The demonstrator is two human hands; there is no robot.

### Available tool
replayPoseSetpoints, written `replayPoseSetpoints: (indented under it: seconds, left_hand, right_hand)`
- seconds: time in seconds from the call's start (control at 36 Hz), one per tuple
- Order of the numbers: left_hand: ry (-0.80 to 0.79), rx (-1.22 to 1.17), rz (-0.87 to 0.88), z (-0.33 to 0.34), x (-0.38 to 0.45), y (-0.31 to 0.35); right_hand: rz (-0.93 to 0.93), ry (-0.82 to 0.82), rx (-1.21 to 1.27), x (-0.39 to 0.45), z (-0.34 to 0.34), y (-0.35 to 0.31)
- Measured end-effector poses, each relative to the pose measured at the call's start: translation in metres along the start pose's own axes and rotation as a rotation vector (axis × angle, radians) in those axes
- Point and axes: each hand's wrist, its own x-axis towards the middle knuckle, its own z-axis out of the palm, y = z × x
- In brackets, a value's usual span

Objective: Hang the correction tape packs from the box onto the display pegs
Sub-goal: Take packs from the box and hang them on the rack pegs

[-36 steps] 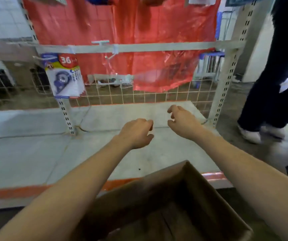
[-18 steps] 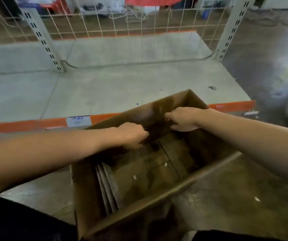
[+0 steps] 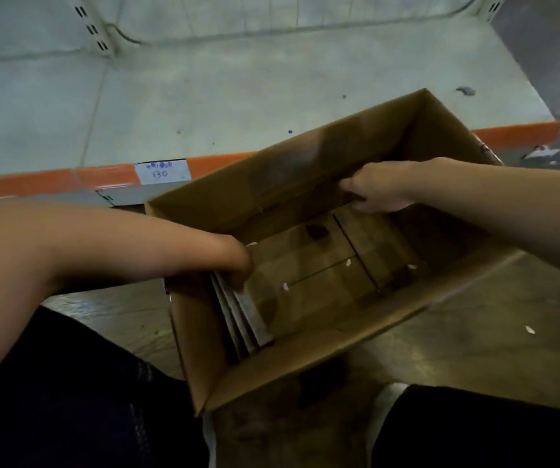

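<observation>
An open brown cardboard box (image 3: 305, 356) sits on the floor between my knees. A few flat correction tape packs (image 3: 251, 319) stand on edge against its left wall. My left hand (image 3: 234, 261) reaches down into the box, and its fingers touch the top of the packs; the fingertips are hidden, so the grip is unclear. My right hand (image 3: 376, 187) hovers over the far right part of the box with the fingers curled and nothing visible in them. The display pegs are out of view.
A grey low shelf (image 3: 238, 79) with an orange front edge (image 3: 52, 180) and a white label reading 130 (image 3: 162, 170) lies beyond the box. A perforated upright (image 3: 91, 28) rises at the back left. My dark trouser legs (image 3: 69, 400) flank the box.
My view has dropped from the pegs to the box. My left hand went deeper to the packs at the left wall. My right hand stayed over the far side.
</observation>
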Motion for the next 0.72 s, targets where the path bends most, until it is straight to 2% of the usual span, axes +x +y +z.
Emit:
replayPoseSetpoints:
  seconds: [0.08,0.17,0.31,0.39,0.5,0.58,0.72]
  left_hand:
    - [-0.022,0.008,0.025,0.006,0.012,-0.008]
    - [0.023,-0.214,0.047,0.000,-0.001,-0.002]
    - [0.344,-0.485,0.097,-0.024,-0.012,0.017]
    - [0.450,-0.684,0.168,-0.036,-0.017,0.021]
    - [0.596,-0.790,0.274,-0.053,-0.032,0.021]
    - [0.699,-0.907,0.332,-0.065,-0.042,0.018]
    - [0.858,-1.165,0.453,-0.088,-0.075,0.008]
  right_hand:
    - [-0.005,-0.033,0.006,0.003,0.003,-0.003]
    - [-0.006,-0.053,0.001,0.004,0.005,-0.005]
    - [0.011,-0.053,0.028,0.005,0.005,-0.004]
    - [0.015,-0.034,0.057,0.004,-0.001,0.000]
    - [0.068,-0.032,0.114,0.002,-0.003,0.007]
    - [0.123,-0.091,0.238,-0.001,-0.003,0.010]
    - [0.132,-0.234,0.632,-0.013,-0.010,0.013]
